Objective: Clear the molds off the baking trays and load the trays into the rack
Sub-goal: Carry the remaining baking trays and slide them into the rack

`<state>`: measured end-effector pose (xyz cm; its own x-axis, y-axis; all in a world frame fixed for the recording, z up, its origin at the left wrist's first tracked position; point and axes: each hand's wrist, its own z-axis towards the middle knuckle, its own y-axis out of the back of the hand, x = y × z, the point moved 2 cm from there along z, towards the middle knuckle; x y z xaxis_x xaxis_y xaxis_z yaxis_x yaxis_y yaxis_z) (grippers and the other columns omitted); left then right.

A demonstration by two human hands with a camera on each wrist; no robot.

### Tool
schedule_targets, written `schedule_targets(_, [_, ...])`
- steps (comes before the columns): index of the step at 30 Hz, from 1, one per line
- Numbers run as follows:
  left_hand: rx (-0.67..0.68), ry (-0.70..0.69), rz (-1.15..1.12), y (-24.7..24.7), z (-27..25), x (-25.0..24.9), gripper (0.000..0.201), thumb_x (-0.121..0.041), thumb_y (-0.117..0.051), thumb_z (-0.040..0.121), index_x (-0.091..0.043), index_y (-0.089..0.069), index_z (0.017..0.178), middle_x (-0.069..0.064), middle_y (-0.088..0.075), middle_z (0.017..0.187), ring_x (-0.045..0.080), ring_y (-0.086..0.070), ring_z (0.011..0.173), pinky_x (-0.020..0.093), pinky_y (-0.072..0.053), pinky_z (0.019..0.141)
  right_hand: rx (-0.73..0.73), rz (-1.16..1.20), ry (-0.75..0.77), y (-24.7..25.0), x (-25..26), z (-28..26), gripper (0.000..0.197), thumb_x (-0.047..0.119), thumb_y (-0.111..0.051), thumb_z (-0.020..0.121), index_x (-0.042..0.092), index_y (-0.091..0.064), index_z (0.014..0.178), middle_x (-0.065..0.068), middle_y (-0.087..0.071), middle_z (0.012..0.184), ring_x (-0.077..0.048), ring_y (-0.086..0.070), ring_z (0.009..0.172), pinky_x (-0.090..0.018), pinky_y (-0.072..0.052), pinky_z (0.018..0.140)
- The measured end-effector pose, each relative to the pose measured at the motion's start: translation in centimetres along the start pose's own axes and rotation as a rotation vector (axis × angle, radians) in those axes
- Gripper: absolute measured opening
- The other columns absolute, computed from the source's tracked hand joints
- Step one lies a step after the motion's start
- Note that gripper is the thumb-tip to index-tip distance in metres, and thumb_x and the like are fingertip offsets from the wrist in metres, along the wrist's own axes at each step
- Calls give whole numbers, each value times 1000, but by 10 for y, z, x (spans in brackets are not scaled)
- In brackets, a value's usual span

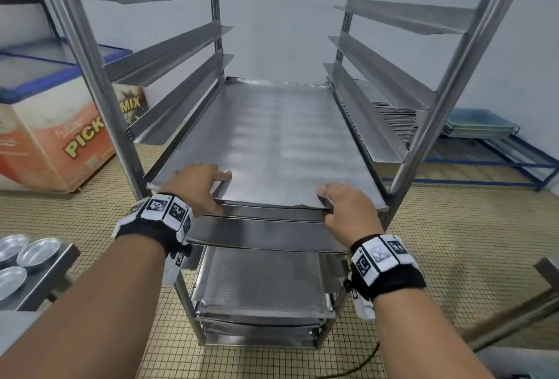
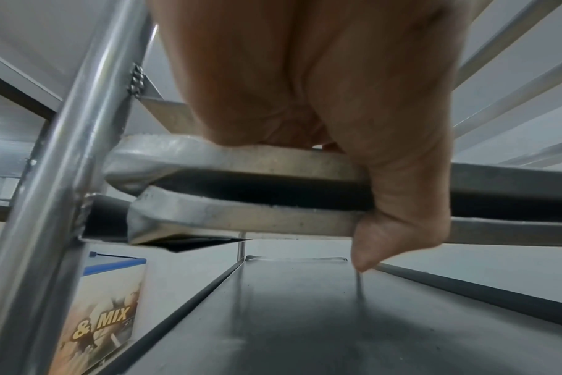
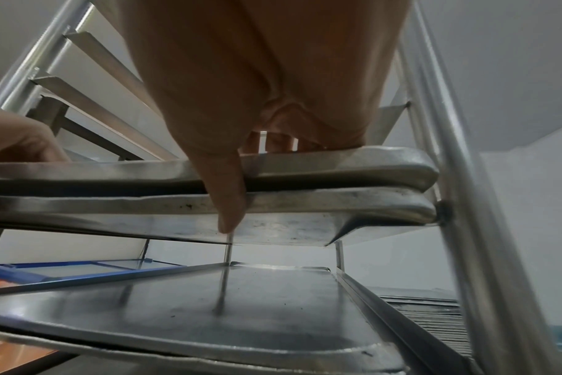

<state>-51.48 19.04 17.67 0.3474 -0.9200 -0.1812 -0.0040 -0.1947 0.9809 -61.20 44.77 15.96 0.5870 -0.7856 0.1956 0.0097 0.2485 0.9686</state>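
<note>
A flat steel baking tray (image 1: 272, 142) lies in the rack (image 1: 99, 91) at mid height, on top of a second tray whose rim (image 2: 241, 218) shows just under its own rim (image 2: 241, 157). My left hand (image 1: 208, 188) rests on the tray's front left edge. Its fingers lie flat on top, and the thumb (image 2: 395, 215) runs down across both rims. My right hand (image 1: 332, 201) sits the same way at the front right, its thumb (image 3: 231, 198) pressed against the stacked rims (image 3: 337, 203). No molds are on this tray.
More trays (image 1: 260, 282) fill the lower rails, and the upper rails (image 1: 169, 55) are bare. Several round metal molds (image 1: 36, 253) sit on a steel table at the lower left. A chest freezer (image 1: 45, 124) stands to the left. To the right, stacked trays (image 1: 399, 124) rest on a blue floor stand (image 1: 499, 161).
</note>
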Motion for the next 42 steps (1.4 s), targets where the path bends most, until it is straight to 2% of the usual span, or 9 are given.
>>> schedule_targets(7, [-18,32,1,6,35,0,80,-28,-82,71,-31,-48,144,-1,-50,141,23,-52,125,33,-41,99,-24,-27,19,-9,-9,38,21,7,-59,80,24,-46,81,7,-45,84,-24,-54,93,-35,-37,77])
schedule_targets(15, [-26,32,37,5,53,6,82,-31,-81,70,-35,-46,145,-2,-38,154,25,-44,135,34,-36,107,-49,-49,36,-16,-13,53,25,4,-56,79,22,-58,97,8,-44,89,-22,-51,102,-38,-38,86])
schedule_targets(18, [-68,-26,127,-2,49,4,60,-31,-72,77,-26,-52,134,2,-49,139,27,-42,133,43,-31,112,-58,-66,26,-19,-11,49,31,9,-57,83,23,-58,111,5,-54,108,-22,-49,115,-43,-36,98])
schedule_targets(20, [-146,-54,200,-14,40,3,50,-29,-65,82,-25,-50,130,0,-48,133,25,-35,137,53,-15,117,-21,-130,6,-22,-9,45,44,20,-57,89,25,-49,132,3,-51,133,-24,-40,132,-50,-28,109])
schedule_targets(24, [-294,-48,191,-43,3,10,86,-30,-70,80,-26,-23,151,3,-19,160,25,-8,150,45,4,120,16,-184,-33,-24,1,24,66,33,-55,93,24,-26,151,-2,-29,157,-28,-19,148,-52,-13,119])
schedule_targets(28, [-226,-38,125,-57,-42,24,99,-26,-67,84,-31,1,156,1,12,164,26,13,150,40,7,119,-6,-158,-51,-23,25,-11,75,38,-59,92,21,-21,154,-11,-22,160,-30,-13,150,-46,-12,122])
schedule_targets(31, [-129,36,94,-64,-84,44,80,-30,-60,86,-33,-18,153,7,-34,156,29,-29,144,41,-21,119,6,-114,9,-23,61,-36,68,34,-59,92,20,-29,151,-10,-41,150,-28,-29,144,-43,-25,118])
schedule_targets(33, [-48,132,1,-68,-115,67,63,-31,-58,87,-34,-35,145,6,-57,136,27,-56,121,42,-46,102,80,-95,76,-29,92,-49,58,31,-59,92,21,-39,146,-8,-58,133,-28,-46,131,-40,-37,108])
schedule_targets(42, [41,603,-111,-102,-285,212,33,-27,-58,86,-27,-63,119,-2,-65,121,21,-61,109,34,-52,89,427,-7,417,-98,268,-98,40,29,-59,93,28,-58,133,-3,-61,134,-25,-62,116,-38,-52,95])
